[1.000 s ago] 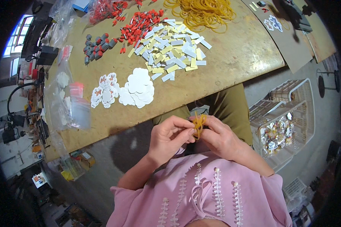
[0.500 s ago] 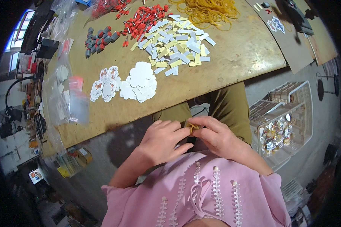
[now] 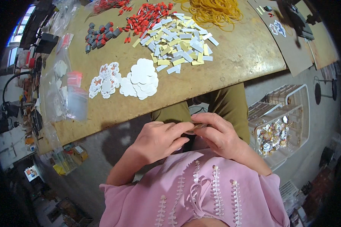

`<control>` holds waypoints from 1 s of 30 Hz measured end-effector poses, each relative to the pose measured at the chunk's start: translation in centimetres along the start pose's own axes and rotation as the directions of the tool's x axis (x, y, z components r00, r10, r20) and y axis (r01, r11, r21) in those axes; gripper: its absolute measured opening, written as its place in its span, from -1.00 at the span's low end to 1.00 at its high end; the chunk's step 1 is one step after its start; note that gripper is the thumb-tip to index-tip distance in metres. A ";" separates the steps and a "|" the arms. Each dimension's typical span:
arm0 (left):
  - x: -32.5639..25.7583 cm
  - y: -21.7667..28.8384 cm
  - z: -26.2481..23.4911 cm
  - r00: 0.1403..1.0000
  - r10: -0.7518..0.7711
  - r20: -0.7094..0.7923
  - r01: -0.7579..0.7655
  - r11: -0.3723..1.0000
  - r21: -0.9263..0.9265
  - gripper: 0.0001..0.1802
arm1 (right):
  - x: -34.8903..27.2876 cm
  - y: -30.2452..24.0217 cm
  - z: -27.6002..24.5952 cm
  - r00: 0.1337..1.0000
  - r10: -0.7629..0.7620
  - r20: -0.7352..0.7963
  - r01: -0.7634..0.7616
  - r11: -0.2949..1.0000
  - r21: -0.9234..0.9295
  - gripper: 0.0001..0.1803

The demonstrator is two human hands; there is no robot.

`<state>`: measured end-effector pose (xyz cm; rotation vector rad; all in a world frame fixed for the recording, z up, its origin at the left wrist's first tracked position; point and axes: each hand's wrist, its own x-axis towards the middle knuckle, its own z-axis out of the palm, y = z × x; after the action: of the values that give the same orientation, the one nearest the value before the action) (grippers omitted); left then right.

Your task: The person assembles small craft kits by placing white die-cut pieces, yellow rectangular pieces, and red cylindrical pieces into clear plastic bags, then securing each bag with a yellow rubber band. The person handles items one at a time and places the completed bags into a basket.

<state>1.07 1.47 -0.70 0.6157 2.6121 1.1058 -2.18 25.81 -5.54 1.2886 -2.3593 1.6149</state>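
Observation:
Above my lap, both hands meet at a small clear plastic bag (image 3: 196, 129) with something yellowish in it, mostly hidden by my fingers. My right hand (image 3: 224, 137) pinches it between thumb and forefinger. From the other side, my left hand (image 3: 157, 139) closes its fingertips on the bag's left edge, its thumb a little lower. On the table (image 3: 231, 64) ahead lie white cloud-shaped cards (image 3: 143, 77), printed cards (image 3: 107, 81), a heap of white and yellow strips (image 3: 182, 43), and yellow rubber bands (image 3: 216, 13).
Small red parts (image 3: 146, 19) and grey-and-red pieces (image 3: 100, 36) lie farther back. Flat clear bags (image 3: 77, 102) rest at the table's left. On the floor to my right stands a white plastic basket (image 3: 307, 113) with filled packets (image 3: 272, 132). The table edge runs just beyond my hands.
The bag has turned flatter between my fingers, and less of its yellow content shows. My left hand has shifted slightly left; both hands keep their grip. The view has moved a little.

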 end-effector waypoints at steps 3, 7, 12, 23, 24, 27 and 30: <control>0.0 -0.2 0.3 0.999 -0.001 -0.042 0.000 0.999 -0.033 -0.69 | 0.0 -0.3 -0.1 0.999 0.044 0.029 -0.045 0.999 0.016 -0.72; -0.3 -1.5 1.2 0.989 0.009 0.145 -0.039 0.978 0.205 -0.73 | -0.1 -0.3 0.5 0.998 0.034 0.047 -0.035 0.999 0.027 -0.74; 0.2 -1.7 1.2 0.991 0.066 0.116 -0.080 0.989 0.121 -0.70 | 0.0 -0.6 0.3 0.995 0.090 0.032 -0.090 0.996 0.018 -0.78; -0.2 -1.8 3.6 0.918 -0.159 -0.364 -0.011 0.906 -0.423 -0.84 | 1.3 -0.7 -1.0 0.966 0.260 0.010 -0.259 0.959 0.112 -0.74; -0.2 -1.8 3.7 0.914 -0.158 -0.374 -0.013 0.910 -0.415 -0.86 | 1.4 -0.7 -1.2 0.961 0.274 0.021 -0.274 0.950 0.148 -0.75; -0.4 -1.8 4.3 0.905 -0.167 -0.391 -0.038 0.884 -0.466 -0.90 | 2.0 -0.7 -1.7 0.944 0.319 0.083 -0.330 0.916 0.228 -0.80; -0.3 -1.8 4.7 0.904 -0.162 -0.395 -0.071 0.855 -0.513 -0.91 | 2.2 -0.6 -2.1 0.910 0.365 0.195 -0.403 0.888 0.219 -0.86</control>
<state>2.53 3.15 -5.17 0.1967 2.4391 2.0230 -4.08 25.99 -3.16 1.0475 -2.7106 2.0584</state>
